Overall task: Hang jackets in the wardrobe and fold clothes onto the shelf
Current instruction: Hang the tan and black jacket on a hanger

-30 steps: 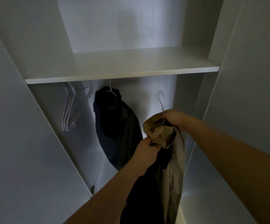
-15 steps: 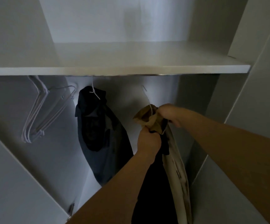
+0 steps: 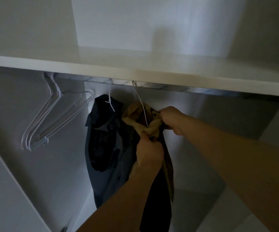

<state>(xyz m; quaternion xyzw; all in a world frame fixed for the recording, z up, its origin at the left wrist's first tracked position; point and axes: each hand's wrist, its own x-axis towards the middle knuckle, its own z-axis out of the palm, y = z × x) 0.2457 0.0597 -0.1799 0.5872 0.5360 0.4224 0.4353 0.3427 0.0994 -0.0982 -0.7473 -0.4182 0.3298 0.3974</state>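
Inside a white wardrobe: tan fabric jacket on a white wire hanger hooked over the metal rail beneath the white shelf, collar gripped by left hand and right hand. Just left, touching, a dark navy jacket; farther left, spare white wire hangers.

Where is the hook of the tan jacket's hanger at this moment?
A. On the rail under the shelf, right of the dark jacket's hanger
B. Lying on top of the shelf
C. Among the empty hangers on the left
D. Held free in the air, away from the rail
A: the white hanger of the tan jacket reaches up to the rail beneath the shelf, right of the dark jacket.
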